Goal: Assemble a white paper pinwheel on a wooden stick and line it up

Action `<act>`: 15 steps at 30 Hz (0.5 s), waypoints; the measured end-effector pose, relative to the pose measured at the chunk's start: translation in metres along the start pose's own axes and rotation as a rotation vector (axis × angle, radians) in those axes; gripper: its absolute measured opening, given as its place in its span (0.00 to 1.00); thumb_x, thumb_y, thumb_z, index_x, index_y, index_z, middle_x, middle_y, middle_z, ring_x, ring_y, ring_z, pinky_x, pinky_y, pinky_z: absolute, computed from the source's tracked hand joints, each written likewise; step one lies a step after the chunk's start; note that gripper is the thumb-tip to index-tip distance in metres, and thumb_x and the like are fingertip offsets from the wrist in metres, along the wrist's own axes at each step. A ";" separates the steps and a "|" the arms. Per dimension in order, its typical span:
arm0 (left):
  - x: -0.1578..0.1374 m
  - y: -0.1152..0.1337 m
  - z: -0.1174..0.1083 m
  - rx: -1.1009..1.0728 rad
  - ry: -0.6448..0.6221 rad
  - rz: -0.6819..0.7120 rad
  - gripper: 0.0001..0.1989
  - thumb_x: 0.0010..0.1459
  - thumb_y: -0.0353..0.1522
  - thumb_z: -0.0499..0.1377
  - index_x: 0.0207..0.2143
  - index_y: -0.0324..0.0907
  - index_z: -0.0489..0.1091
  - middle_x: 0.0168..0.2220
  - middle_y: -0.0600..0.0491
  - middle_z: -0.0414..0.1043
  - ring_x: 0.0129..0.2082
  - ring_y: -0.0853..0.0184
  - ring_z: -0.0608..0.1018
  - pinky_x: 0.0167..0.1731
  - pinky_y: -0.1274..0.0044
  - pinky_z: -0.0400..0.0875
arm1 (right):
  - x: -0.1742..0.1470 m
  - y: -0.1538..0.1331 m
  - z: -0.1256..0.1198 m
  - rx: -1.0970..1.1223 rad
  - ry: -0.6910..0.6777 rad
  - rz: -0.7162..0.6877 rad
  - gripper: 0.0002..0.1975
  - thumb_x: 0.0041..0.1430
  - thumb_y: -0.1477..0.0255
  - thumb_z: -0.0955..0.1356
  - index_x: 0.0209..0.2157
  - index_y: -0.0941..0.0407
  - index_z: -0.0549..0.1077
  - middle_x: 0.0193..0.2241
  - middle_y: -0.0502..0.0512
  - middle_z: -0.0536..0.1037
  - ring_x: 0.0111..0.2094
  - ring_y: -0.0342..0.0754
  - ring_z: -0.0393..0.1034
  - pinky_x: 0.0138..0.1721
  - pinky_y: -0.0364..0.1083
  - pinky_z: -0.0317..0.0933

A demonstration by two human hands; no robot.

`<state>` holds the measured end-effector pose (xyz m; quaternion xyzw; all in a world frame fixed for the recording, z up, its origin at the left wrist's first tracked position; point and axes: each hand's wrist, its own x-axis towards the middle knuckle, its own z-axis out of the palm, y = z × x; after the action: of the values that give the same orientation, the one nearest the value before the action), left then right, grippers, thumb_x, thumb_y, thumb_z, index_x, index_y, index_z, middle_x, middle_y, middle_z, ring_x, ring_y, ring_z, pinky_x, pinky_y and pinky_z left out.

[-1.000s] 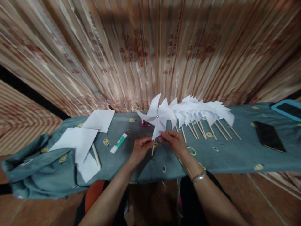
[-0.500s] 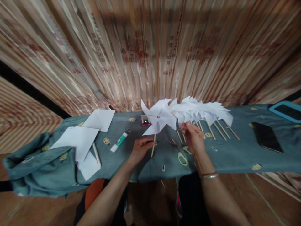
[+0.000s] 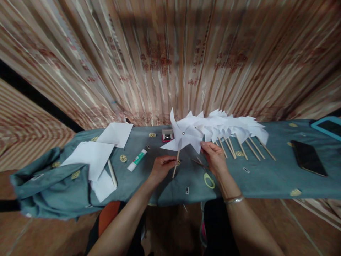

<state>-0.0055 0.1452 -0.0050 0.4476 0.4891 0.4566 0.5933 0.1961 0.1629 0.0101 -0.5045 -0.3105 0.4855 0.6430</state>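
We hold 1 paper pinwheel (image 3: 183, 137) upright above the table (image 3: 266, 177): left hand (image 3: 161, 167) pinches its stick, right hand (image 3: 214, 156) grips a blade tip. Risk: tugging that blade could tear it (thin paper) or knock the adjacent row of pinwheels (image 3: 234, 126).

Two bare forearms, no sleeves anywhere in view. Left hand (image 3: 160, 167) plain, no ring or watch showing. Right hand (image 3: 215, 158) also plain, but with a thin silvery metal bangle (image 3: 233, 200) sitting snug at the wrist, rounded and a bit shiny. Lower down, dark black clothing between the arms, plus an orange patch of fabric (image 3: 107, 217) under the left forearm.
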 end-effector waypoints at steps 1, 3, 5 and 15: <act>0.000 0.000 0.000 -0.002 0.003 -0.001 0.11 0.37 0.34 0.69 0.27 0.41 0.79 0.27 0.51 0.80 0.29 0.63 0.79 0.37 0.72 0.73 | -0.001 0.000 0.001 0.004 -0.022 0.005 0.15 0.34 0.59 0.78 0.21 0.54 0.78 0.17 0.46 0.73 0.21 0.41 0.62 0.25 0.43 0.57; 0.001 0.001 0.001 -0.004 0.010 0.002 0.10 0.37 0.34 0.69 0.27 0.41 0.79 0.27 0.51 0.80 0.29 0.64 0.79 0.37 0.72 0.73 | -0.004 0.001 0.004 0.007 -0.066 0.010 0.14 0.35 0.59 0.77 0.21 0.54 0.78 0.18 0.47 0.73 0.22 0.41 0.62 0.26 0.44 0.58; 0.000 0.002 0.001 -0.001 0.027 0.014 0.10 0.37 0.34 0.69 0.27 0.41 0.79 0.27 0.51 0.80 0.29 0.64 0.79 0.37 0.73 0.73 | -0.006 0.003 0.007 -0.004 -0.104 0.009 0.14 0.35 0.59 0.77 0.20 0.54 0.77 0.18 0.47 0.72 0.22 0.41 0.62 0.27 0.44 0.58; 0.000 0.003 0.002 -0.009 0.037 0.035 0.09 0.38 0.33 0.68 0.27 0.41 0.80 0.27 0.51 0.80 0.29 0.65 0.78 0.36 0.73 0.72 | -0.016 0.010 0.017 -0.059 -0.235 0.065 0.14 0.39 0.58 0.76 0.19 0.54 0.76 0.18 0.47 0.71 0.23 0.41 0.62 0.28 0.43 0.57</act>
<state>-0.0036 0.1455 -0.0015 0.4448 0.4899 0.4773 0.5782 0.1722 0.1539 0.0077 -0.4724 -0.3814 0.5524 0.5712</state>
